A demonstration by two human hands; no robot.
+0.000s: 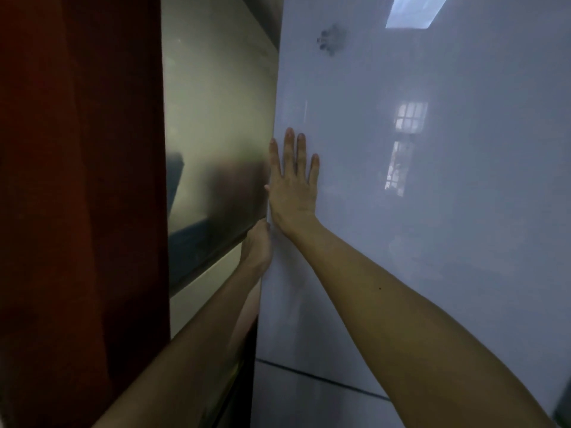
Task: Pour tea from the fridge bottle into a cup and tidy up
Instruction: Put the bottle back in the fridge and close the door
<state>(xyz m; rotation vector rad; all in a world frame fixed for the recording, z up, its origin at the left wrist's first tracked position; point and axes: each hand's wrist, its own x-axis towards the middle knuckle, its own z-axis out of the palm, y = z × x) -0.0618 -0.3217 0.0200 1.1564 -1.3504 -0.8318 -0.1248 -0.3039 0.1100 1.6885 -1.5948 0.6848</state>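
A glossy pale-grey fridge door (pixel 417 186) fills the right of the head view. My right hand (pixel 293 186) lies flat on it near its left edge, fingers apart and pointing up. My left hand (pixel 258 245) reaches to that same edge just below, its fingers curled around the door's edge and partly hidden behind it. The fridge's metallic side panel (pixel 216 134) shows to the left of the door. No bottle or cup is in view.
A dark red curtain or panel (pixel 80 211) stands close on the left. A seam (pixel 321 378) crosses the fridge front low down, with a second door below it. The door reflects a window and a ceiling light.
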